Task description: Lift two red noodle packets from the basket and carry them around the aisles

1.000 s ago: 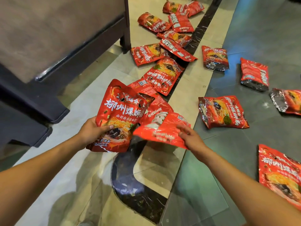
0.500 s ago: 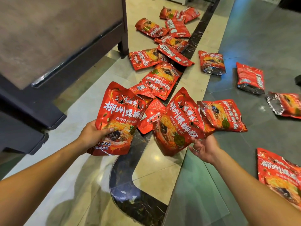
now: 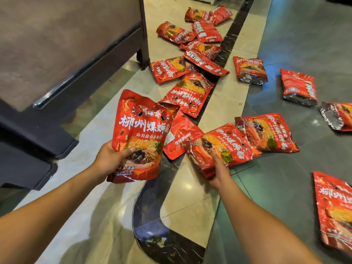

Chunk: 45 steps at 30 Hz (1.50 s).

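Head view shows the person gathering red noodle packets off a tiled floor, and the step in hand looks like a pickup with a packet already in each grip. Left hand point(image 3: 112, 161) is clamped on an upright packet point(image 3: 142, 134), thumb curled over its front near the lower edge, the printed face turned toward the camera and the whole packet lifted clear of the floor. Taking that upright packet as the landmark, the right hand point(image 3: 219, 171) sits just to its right, fingers wrapped round the lower end of a second packet point(image 3: 222, 147) that is tilted on its side; whether its far end rests on the floor I cannot tell. A folded packet point(image 3: 181, 135) lies between the two held ones, touching or nearly touching both, and a flat packet point(image 3: 266, 133) lies just beyond the second packet, further right of the landmark. More packets point(image 3: 188, 92) trail away behind the landmark, toward a dark cabinet leg point(image 3: 142, 54) at its upper left. My judgement: the next move calls for bringing the tilted packet across and stacking it against the upright one, turned to match, so one hand is freed.
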Each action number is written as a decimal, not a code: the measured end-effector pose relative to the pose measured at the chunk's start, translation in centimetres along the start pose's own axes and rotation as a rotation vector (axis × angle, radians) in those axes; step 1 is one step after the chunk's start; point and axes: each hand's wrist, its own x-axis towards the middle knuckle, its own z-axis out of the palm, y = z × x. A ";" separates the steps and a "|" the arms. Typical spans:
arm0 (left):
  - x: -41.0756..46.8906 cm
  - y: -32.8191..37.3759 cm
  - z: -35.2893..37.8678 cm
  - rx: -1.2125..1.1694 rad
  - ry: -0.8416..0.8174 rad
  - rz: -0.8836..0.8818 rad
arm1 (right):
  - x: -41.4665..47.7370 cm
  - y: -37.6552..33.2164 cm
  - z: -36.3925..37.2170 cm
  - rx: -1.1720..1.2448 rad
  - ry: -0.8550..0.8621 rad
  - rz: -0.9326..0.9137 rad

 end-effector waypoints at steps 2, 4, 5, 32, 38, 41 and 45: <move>0.1 0.1 0.0 -0.009 -0.005 0.009 | 1.9 0.6 0.6 0.053 0.021 0.042; 0.4 0.1 0.0 -0.005 -0.010 0.017 | 1.7 0.7 1.5 0.028 0.071 0.054; 0.6 0.1 0.0 -0.003 -0.013 0.021 | 1.6 0.7 1.7 0.016 0.085 0.054; -15.2 49.6 -10.6 0.018 -0.098 0.146 | -45.0 -33.2 8.6 -0.363 -0.030 -0.491; -23.9 68.0 -12.1 0.029 -0.116 0.281 | -62.8 -45.9 7.2 -0.348 -0.046 -0.700; -27.5 75.8 -12.0 0.043 -0.177 0.366 | -70.7 -50.7 5.6 -0.353 -0.056 -0.772; -31.3 83.8 -10.9 0.095 -0.282 0.506 | -79.1 -54.3 2.4 -0.325 0.026 -0.870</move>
